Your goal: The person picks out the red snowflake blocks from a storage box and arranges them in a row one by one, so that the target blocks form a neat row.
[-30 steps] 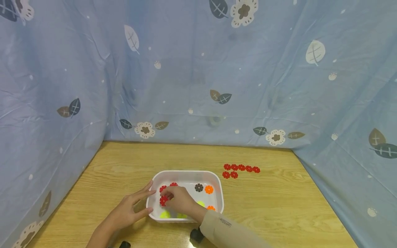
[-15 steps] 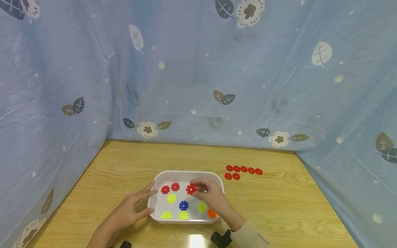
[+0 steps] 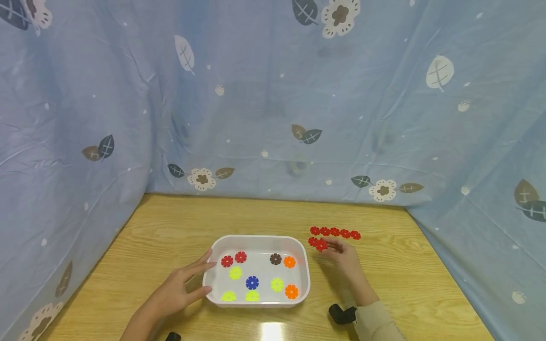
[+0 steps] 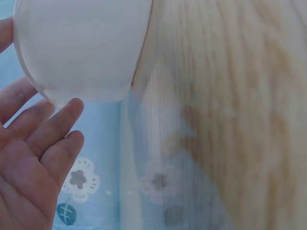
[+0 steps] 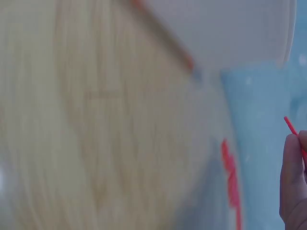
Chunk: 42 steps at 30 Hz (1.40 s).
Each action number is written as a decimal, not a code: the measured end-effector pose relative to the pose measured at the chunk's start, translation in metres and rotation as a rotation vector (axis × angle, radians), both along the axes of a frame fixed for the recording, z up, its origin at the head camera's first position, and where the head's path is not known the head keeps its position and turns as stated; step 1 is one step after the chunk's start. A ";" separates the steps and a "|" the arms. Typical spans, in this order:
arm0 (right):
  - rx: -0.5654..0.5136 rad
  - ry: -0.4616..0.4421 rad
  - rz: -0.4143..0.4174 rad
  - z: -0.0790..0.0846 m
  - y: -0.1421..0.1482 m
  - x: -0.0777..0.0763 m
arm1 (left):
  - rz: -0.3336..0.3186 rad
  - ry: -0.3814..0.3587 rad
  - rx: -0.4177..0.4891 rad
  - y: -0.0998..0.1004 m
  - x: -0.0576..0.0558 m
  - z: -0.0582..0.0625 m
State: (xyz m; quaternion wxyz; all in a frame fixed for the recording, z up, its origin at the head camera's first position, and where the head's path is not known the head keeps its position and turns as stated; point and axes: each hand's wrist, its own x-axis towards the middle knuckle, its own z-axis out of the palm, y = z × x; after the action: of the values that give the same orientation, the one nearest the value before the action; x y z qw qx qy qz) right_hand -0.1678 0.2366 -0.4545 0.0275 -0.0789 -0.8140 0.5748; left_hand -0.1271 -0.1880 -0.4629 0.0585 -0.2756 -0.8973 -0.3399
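My right hand (image 3: 349, 263) pinches a red flower-shaped plastic disc (image 3: 321, 245) at the right of the tray, low over the table. In the right wrist view that disc (image 5: 290, 125) shows edge-on between thumb and fingers. It overlaps a short second row of red discs (image 3: 313, 241), partly hiding it. Behind lies a longer row of red discs (image 3: 334, 232). My left hand (image 3: 177, 289) rests spread at the left end of the white tray (image 3: 256, 305), its fingertips on the rim. The left wrist view shows relaxed fingers (image 4: 57, 127) against the tray wall (image 4: 91, 48).
Inside the tray lie two red discs (image 3: 233, 259), a blue one (image 3: 252, 282), a black one (image 3: 275, 259), two orange ones (image 3: 291, 277) and several yellow ones (image 3: 235, 273). A blue patterned curtain (image 3: 264, 118) surrounds the wooden table (image 3: 213, 213).
My right hand has taken a red disc from the tray's left part and carried it right, over the rim, to the red rows. My left hand has stayed at the tray.
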 end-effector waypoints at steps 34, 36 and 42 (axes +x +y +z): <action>0.305 -0.069 -0.129 -0.015 0.036 -0.024 | -0.008 0.000 0.010 -0.001 -0.002 -0.001; 0.284 -0.065 -0.124 -0.013 0.034 -0.021 | -0.009 -0.001 0.009 -0.001 -0.002 -0.001; 0.217 -0.004 -0.059 0.001 0.018 -0.008 | -0.006 -0.012 0.011 -0.001 -0.001 0.000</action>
State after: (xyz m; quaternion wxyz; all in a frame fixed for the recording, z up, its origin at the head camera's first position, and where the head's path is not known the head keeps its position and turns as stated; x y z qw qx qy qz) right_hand -0.1755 0.2542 -0.4539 0.0512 -0.1007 -0.8688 0.4821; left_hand -0.1279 -0.1891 -0.4628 0.0537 -0.2761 -0.8949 -0.3466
